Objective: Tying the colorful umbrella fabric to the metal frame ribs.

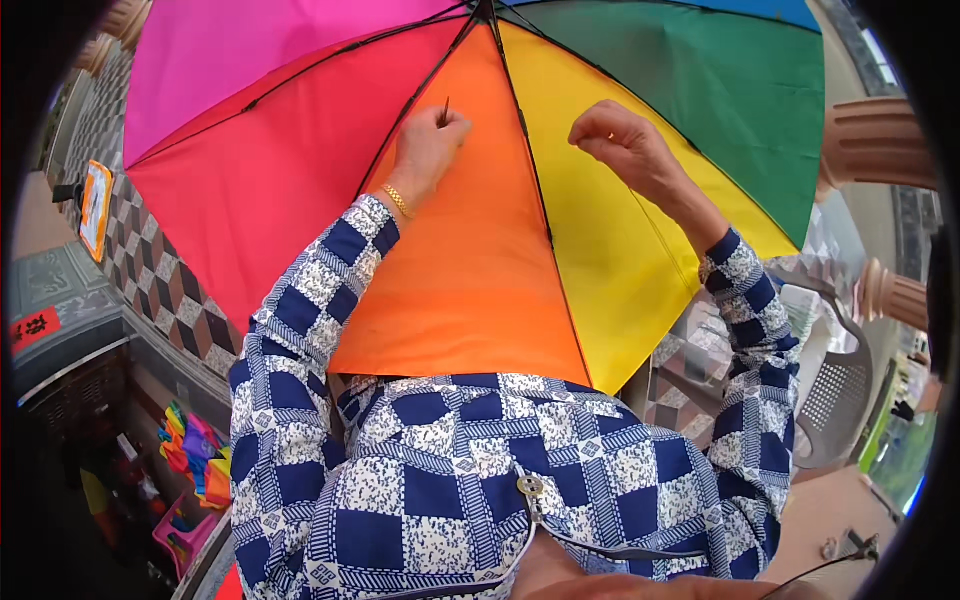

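Umbrella (450, 290) lay open, inside up, before the torso (440, 490), probably to expose its ribs (522, 120); left hand (428, 150) pinched a dark piece (445, 112), right hand (622, 142) had fingertips pressed together, contents unclear.

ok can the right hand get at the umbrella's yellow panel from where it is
Probably yes: the right hand appears in front of the yellow panel, with nothing visible between them.

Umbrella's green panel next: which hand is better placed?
Right, probably: the right hand is over the yellow panel, near the green panel; the left hand is farther, over the orange panel, pinching a small dark thing.
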Tool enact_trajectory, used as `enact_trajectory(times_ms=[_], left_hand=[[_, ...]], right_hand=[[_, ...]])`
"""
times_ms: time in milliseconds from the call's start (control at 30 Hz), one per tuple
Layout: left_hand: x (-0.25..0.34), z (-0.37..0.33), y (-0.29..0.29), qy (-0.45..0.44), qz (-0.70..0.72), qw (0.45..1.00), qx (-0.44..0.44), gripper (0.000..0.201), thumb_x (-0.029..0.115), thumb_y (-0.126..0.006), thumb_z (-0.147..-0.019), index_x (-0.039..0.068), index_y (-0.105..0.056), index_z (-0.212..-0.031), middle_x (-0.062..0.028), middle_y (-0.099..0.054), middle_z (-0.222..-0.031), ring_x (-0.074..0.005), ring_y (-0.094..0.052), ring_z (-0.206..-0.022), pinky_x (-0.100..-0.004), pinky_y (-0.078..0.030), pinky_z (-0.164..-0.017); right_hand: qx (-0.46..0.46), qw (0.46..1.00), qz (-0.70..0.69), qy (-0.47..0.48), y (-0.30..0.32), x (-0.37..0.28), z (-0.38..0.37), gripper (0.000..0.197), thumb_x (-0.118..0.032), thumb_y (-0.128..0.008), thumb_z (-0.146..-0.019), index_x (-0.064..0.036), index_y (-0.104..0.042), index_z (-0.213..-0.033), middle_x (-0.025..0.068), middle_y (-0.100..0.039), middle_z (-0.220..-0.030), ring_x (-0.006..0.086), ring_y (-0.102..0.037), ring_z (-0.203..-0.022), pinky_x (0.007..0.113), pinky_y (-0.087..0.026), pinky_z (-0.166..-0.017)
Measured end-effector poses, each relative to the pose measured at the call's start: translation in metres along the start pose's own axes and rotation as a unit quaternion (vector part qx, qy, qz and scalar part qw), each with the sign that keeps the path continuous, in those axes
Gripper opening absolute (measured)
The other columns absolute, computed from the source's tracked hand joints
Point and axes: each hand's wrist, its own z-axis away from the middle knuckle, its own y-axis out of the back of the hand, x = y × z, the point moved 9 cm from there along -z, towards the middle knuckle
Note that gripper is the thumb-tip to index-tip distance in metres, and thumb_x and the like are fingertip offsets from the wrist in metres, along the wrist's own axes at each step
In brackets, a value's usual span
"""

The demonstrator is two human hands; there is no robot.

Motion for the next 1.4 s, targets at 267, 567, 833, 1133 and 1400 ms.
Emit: enact_trajectory(times_ms=[267, 567, 833, 1133, 1400], left_hand=[[0.001, 0.021, -0.02, 0.138, 0.345, 0.928, 0.024, 0.01, 0.013, -0.06, -0.082, 0.004, -0.055, -0.08, -0.0047, -0.059, -0.068, -0.0077, -0.046, -0.043, -0.0209, -0.035, -0.039], [-0.003, 0.018, -0.015, 0.127, 0.381, 0.913, 0.068, 0.007, 0.01, -0.058, -0.079, 0.004, -0.054, -0.08, -0.0059, -0.06, -0.066, -0.0076, -0.045, -0.041, -0.0217, -0.035, -0.038], [-0.003, 0.018, -0.017, 0.131, 0.389, 0.91, 0.065, 0.007, 0.009, -0.057, -0.08, 0.004, -0.054, -0.08, -0.006, -0.06, -0.066, -0.0078, -0.045, -0.041, -0.0212, -0.036, -0.039], [-0.004, 0.016, -0.016, 0.129, 0.384, 0.912, 0.062, 0.007, 0.009, -0.057, -0.08, 0.004, -0.053, -0.08, -0.006, -0.06, -0.065, -0.0079, -0.045, -0.041, -0.0215, -0.036, -0.039], [-0.009, 0.014, -0.017, 0.131, 0.387, 0.91, 0.072, 0.008, 0.011, -0.058, -0.082, 0.004, -0.054, -0.083, -0.0058, -0.06, -0.067, -0.0087, -0.045, -0.041, -0.0218, -0.035, -0.038]], right_hand=[[0.036, 0.986, 0.156, -0.055, -0.044, 0.006, -0.056, 0.009, -0.007, -0.057, -0.079, -0.0065, -0.064, -0.086, 0.0093, -0.061, -0.081, 0.0251, -0.06, -0.076, 0.033, -0.048, -0.067], [0.059, 0.96, 0.271, -0.029, -0.064, -0.003, -0.069, 0.01, -0.012, -0.057, -0.078, -0.0042, -0.062, -0.081, 0.0123, -0.062, -0.083, 0.0302, -0.06, -0.076, 0.038, -0.048, -0.066], [0.02, 0.959, 0.277, -0.053, -0.065, 0.005, -0.074, 0.012, -0.014, -0.057, -0.077, -0.0042, -0.062, -0.08, 0.013, -0.062, -0.08, 0.0308, -0.06, -0.075, 0.039, -0.048, -0.066], [0.032, 0.96, 0.272, -0.053, -0.063, 0.006, -0.075, 0.013, -0.013, -0.054, -0.077, -0.006, -0.064, -0.079, 0.0121, -0.062, -0.08, 0.0309, -0.06, -0.077, 0.041, -0.048, -0.067], [0.073, 0.967, 0.239, -0.043, -0.071, 0.015, -0.087, 0.009, -0.011, -0.057, -0.076, -0.0053, -0.063, -0.08, 0.0113, -0.062, -0.079, 0.0296, -0.06, -0.075, 0.037, -0.048, -0.066]])
